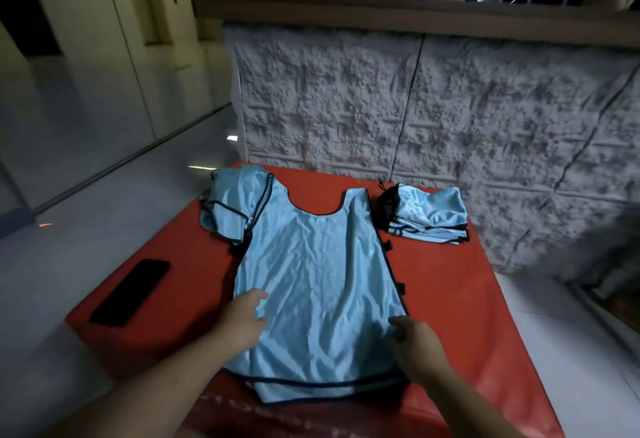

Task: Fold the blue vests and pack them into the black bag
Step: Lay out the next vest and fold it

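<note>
Mid-fold stage: blue vest (311, 275) spread flat on red mat (450, 299), neck away from me. Left hand (244, 316) flat on lower left, fingers relaxed. Right hand (414, 340) at right edge, fingers curled (pinching hem? cannot tell). Next probably side fold inward. Fabric shiny, wrinkled, black trim. Folded stack (429, 219) far right beside black bag (388, 205).

This looks like a room in a home. Pale glossy floor tiles (86, 229) stretch left of a red mat (450, 299); tall cream cupboard doors (114, 56) stand beyond the tiles, and textured white wall panelling (450, 108) rises just behind the mat.
</note>
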`<action>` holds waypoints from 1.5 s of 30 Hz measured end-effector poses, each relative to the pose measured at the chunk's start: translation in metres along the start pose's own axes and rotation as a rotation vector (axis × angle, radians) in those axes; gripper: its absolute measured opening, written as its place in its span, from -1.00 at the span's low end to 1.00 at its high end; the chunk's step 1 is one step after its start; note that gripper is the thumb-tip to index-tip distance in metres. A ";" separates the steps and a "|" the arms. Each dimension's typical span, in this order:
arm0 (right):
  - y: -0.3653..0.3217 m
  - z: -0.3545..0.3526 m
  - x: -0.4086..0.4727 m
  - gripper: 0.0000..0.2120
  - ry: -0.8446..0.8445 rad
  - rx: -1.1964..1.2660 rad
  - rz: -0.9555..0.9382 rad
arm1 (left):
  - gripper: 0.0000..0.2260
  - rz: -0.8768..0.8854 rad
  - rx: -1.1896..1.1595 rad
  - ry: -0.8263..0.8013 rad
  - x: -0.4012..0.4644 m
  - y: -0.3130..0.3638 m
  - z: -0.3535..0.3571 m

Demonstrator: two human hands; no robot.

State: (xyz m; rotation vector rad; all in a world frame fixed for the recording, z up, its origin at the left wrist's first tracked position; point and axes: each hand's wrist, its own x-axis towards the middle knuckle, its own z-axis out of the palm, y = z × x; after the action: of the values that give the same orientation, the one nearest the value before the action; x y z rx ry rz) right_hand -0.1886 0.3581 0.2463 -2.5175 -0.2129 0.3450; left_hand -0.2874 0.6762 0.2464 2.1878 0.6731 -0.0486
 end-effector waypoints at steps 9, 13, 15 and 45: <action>0.014 -0.002 0.003 -0.67 0.097 -0.029 0.183 | -0.59 -0.350 0.396 0.243 -0.016 -0.007 -0.007; 0.015 0.006 0.015 -0.62 0.058 -0.045 0.278 | -0.67 -0.475 0.307 0.258 -0.010 -0.005 -0.011; 0.015 0.005 0.020 -0.65 0.036 -0.008 0.305 | -0.77 -0.477 0.277 0.184 -0.013 -0.001 -0.016; 0.047 -0.049 0.018 -0.87 0.124 0.657 0.557 | -0.86 -0.522 -0.525 -0.090 -0.045 0.014 -0.015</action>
State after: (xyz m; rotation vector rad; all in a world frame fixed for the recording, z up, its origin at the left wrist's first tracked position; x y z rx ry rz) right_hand -0.1536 0.2974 0.2547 -1.8892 0.5744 0.3921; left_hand -0.3218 0.6593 0.2777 1.4642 1.0550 -0.2142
